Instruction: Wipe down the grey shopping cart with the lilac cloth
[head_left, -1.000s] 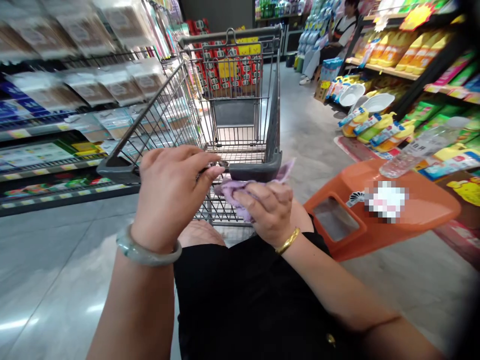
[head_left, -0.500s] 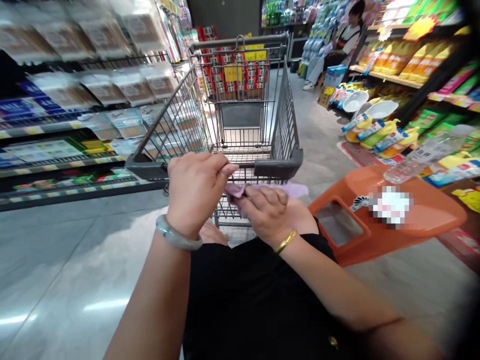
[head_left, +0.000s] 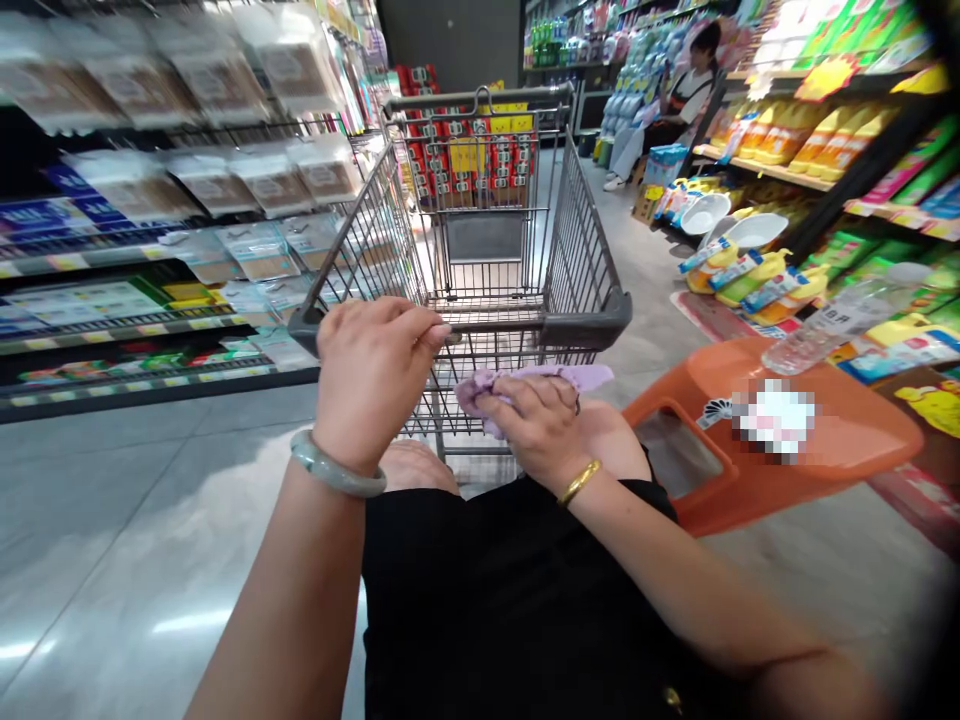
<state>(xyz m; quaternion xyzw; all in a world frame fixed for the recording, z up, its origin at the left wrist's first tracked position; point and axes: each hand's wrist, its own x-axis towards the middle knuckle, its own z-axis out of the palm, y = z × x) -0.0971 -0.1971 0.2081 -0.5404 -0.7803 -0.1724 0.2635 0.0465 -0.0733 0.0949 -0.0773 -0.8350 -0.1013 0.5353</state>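
A grey metal shopping cart (head_left: 585, 230) stands right in front of me, its wire basket showing bare mesh inside. My left hand (head_left: 375, 375), with a pale jade bangle at the wrist, is wrapped round the left part of the cart's handlebar (head_left: 495, 327). Below the handlebar, close to my right knee, my right hand (head_left: 536, 415) is closed on a crumpled light purple cloth (head_left: 592, 376). One end of the cloth sticks out to the right beyond the knuckles. A gold bracelet circles the right wrist.
An orange stool (head_left: 720, 360) at my right bears a clear plastic bottle (head_left: 821, 325) and a blurred-out item. Shelves of packaged goods (head_left: 255, 250) line the left side; yellow bottles (head_left: 832, 140) fill shelves on the right. Farther back sits a person (head_left: 686, 105).
The cart's handle end has swung to the right. My left hand has shifted slightly left along the handlebar. My right hand, with the cloth, has dropped a little and moved apart from the left.
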